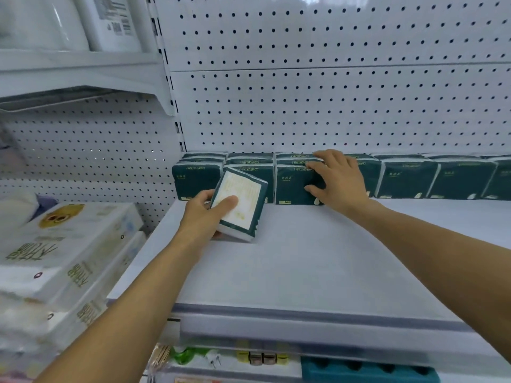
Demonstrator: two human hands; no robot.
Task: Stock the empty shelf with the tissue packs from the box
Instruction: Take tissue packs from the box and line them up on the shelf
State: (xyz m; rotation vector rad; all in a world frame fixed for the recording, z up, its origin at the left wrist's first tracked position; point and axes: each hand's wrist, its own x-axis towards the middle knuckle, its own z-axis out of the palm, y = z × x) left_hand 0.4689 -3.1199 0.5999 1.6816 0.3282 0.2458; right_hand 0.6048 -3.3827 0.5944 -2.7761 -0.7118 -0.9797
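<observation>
Green tissue packs [406, 178] stand in a row along the back of the white shelf [304, 261], against the pegboard wall [331, 92]. One more tissue pack [240, 203], pale label up, is tilted above the shelf's left part, the left hand [203, 217] curled round its lower end as the grip. At the row, the right hand [338, 179] lies with fingers spread, pressing the front and top of a standing pack [293, 186].

- The light is bright, cool and even, with a bluish-white cast.
- My forearms throw only faint, soft shadows on the shelf [318, 261].
- A pale sheen sits on the wrapped packs at upper left [69, 22].
- The edges bow from the wide lens.
- The lower left corner and the white bundles [63, 261] are smeared and blurred.
</observation>
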